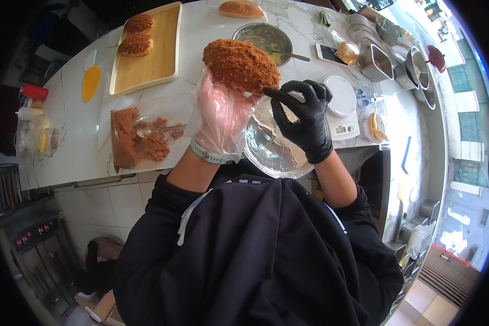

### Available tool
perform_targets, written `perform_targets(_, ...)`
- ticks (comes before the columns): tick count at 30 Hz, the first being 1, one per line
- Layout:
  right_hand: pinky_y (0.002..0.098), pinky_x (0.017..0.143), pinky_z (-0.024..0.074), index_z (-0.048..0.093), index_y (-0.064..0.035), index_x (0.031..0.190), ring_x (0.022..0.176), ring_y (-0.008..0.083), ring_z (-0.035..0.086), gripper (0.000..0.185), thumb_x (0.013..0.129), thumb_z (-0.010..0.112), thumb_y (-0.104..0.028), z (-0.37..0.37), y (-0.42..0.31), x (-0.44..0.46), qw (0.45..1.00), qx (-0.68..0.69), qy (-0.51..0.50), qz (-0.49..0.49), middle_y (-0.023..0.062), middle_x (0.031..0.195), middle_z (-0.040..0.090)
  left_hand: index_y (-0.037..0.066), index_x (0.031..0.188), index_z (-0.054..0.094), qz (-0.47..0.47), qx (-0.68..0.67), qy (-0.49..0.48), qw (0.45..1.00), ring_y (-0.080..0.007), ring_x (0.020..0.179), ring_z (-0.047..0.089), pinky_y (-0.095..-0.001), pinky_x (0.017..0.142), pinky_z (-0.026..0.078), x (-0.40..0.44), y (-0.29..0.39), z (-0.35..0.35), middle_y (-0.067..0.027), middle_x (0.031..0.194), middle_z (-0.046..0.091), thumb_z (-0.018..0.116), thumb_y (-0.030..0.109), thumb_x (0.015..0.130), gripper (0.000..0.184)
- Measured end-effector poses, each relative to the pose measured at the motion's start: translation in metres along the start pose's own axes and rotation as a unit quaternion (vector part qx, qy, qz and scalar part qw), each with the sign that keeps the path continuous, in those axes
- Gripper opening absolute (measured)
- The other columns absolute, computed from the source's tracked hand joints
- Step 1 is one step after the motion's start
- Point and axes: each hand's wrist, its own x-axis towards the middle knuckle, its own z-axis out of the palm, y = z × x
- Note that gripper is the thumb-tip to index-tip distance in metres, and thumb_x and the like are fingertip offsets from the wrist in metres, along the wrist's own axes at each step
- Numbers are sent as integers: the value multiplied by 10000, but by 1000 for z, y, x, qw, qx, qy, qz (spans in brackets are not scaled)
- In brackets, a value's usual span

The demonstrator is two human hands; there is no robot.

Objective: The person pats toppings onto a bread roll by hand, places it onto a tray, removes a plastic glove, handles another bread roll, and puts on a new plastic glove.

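A bread bun coated in reddish-brown meat floss (239,64) rests in my left hand (221,111), which wears a loose clear plastic glove and cups it from below. At the bun's lower right edge is my right hand (305,115) in a black glove, index finger and thumb closed together on that end. Beneath my hands sits a round foil pan (263,155), partly hidden by them. To the left, a heap of meat floss (153,144) lies on a plastic sheet beside its bag (124,130), with a spoon in it.
A wooden tray (149,68) bears two coated buns. Behind my hands stands a metal bowl (255,33) of pale sauce with a spoon. A plain bun (241,8), yellow scraper (91,83), phone (329,54), white scale (344,128) and metal containers (376,64) surround the work area.
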Motion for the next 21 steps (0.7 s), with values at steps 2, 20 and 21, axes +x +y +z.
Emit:
perform_targets(2, 380, 830, 318, 698, -274, 959, 918, 198, 479, 304, 668, 736, -195, 2, 0, 0, 1000, -6, 7, -7, -61, 956, 578, 112, 1370, 309, 0, 1, 7, 1000, -317, 1227, 415, -557, 985, 366, 0, 0, 0, -153, 1328, 403, 228, 461, 966, 540)
perform_targets(20, 410, 817, 382, 682, -132, 858, 907, 278, 516, 144, 717, 710, -128, 14, -1, 19, 967, 194, 24, 166, 81, 911, 577, 90, 1353, 324, -3, 6, -14, 1000, -311, 1193, 458, -550, 949, 422, 0, -1, -2, -155, 1309, 428, 231, 464, 964, 548)
perform_targets(21, 409, 820, 383, 683, -133, 864, 903, 278, 519, 143, 723, 700, -120, 13, 0, 18, 970, 187, 30, 155, 84, 907, 578, 87, 1353, 324, -1, 5, -12, 1000, -313, 1196, 457, -552, 950, 423, 0, -1, -3, -158, 1308, 428, 231, 466, 964, 551)
